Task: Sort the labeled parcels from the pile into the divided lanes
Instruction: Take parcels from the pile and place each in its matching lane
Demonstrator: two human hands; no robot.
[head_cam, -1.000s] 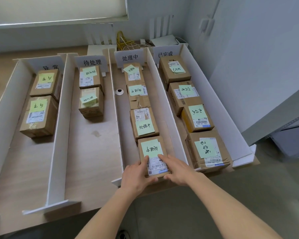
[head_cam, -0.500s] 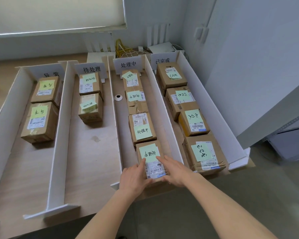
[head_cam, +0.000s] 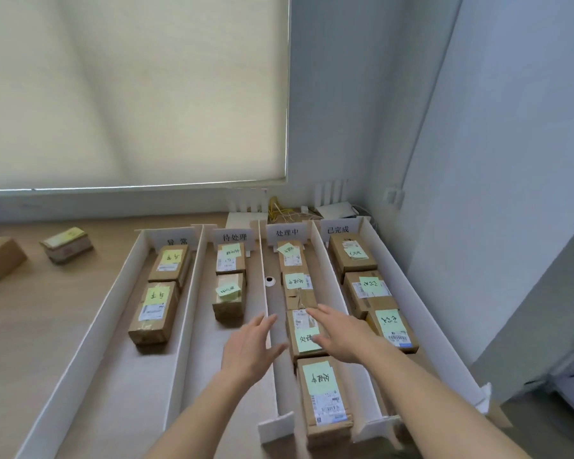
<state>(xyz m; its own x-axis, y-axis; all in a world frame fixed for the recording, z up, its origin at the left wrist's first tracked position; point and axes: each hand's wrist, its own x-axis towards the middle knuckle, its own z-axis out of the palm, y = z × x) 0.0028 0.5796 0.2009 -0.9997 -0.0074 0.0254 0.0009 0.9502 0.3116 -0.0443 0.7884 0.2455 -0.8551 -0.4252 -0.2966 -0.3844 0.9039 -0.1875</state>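
The parcels are mostly sorted; the nearest parcel (head_cam: 325,397) lies flat at the near end of the third lane (head_cam: 272,329), its green note (head_cam: 318,376) face up, and neither of my hands is on it. My left hand (head_cam: 250,347) hangs above the divider wall (head_cam: 268,339) on that lane's left, fingers spread and straight, holding nothing. My right hand (head_cam: 340,332) floats just over the next parcel (head_cam: 304,332) up the lane, fingers extended, empty as well; it covers part of that parcel's note, so I cannot read it fully.

Outward from there, the third lane carries four boxes in a row up to its sign (head_cam: 287,232). The right lane (head_cam: 390,279) holds a row of parcels, its nearest part hidden behind my right arm. The second lane (head_cam: 242,332) has two parcels near its far end, and the left lane (head_cam: 113,309) two more. Far left on the desk (head_cam: 30,326), well apart from the lanes, two unsorted parcels (head_cam: 67,244) wait, one cut by the frame edge.

What I'd watch: my left hand is right over a thin white wall that looks light, and a sweep toward the far-left pile could clip it and skew the lanes. The nearest parcel sits at the lane's open mouth by the desk edge; a brush from my forearm could nudge it off. The notes look loosely stuck, so a careless drag could peel one.
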